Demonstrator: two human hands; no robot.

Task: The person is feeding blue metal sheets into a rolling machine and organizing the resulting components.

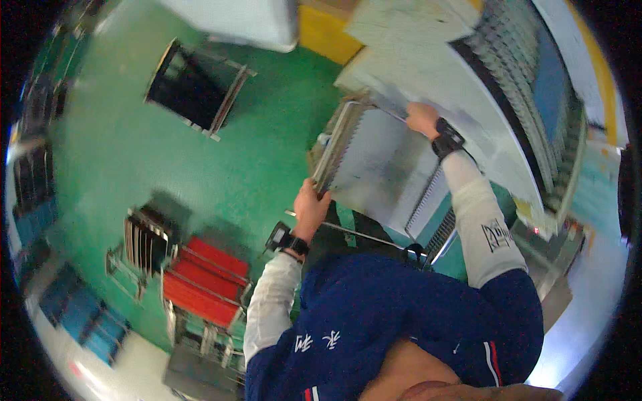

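Observation:
In front of me is a slotted metal rack [384, 170] with toothed strips along its sides and a pale, flat inner face. My left hand [312, 208] is closed round the near end of its left side rail [334, 150]. At the rack's far right corner, my right hand [422, 120] is closed on a thin metal edge bar [388, 112]; the fingertips are partly hidden. A thin metal rod [358, 232] crosses the rack's near side, close to my body. Both wrists wear black strapped devices.
A large pale machine [441, 73] with a ribbed section [515, 73] stands close on the right. On the green floor [261, 134] are a black-panelled rack [194, 87], a red slotted rack [207, 281] and a dark slotted rack [148, 242]. Blue racks [83, 314] line the lower left.

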